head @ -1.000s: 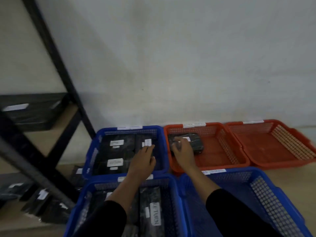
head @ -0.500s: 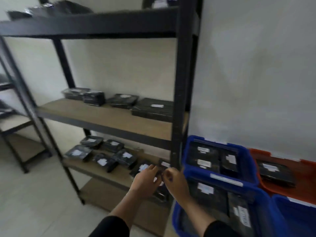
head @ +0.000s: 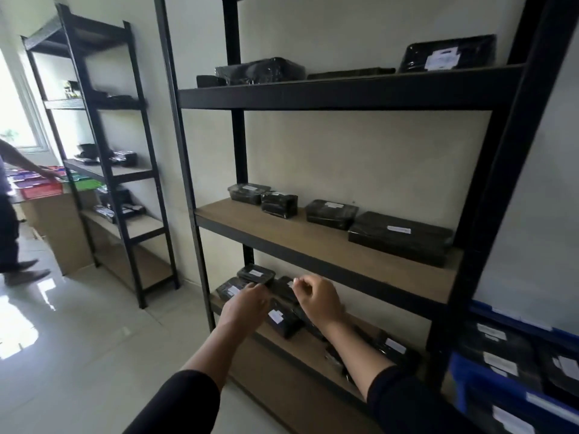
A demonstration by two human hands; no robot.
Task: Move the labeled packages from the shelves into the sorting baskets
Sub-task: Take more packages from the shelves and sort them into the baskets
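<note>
Left hand (head: 247,303) flat, fingers spread, over black packages (head: 279,317) on low shelf (head: 300,346); right hand (head: 319,297) loosely curled, empty; neither gripping.

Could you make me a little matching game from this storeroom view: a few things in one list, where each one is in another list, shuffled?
Things:
1. long package
2. blue basket
3. left hand
4. package with big white label

Places:
A. top shelf, right end
B. over the packages on the low shelf
C. middle shelf, right end
D. on the floor, right of the rack

Pairs: 1-C, 2-D, 3-B, 4-A
</note>
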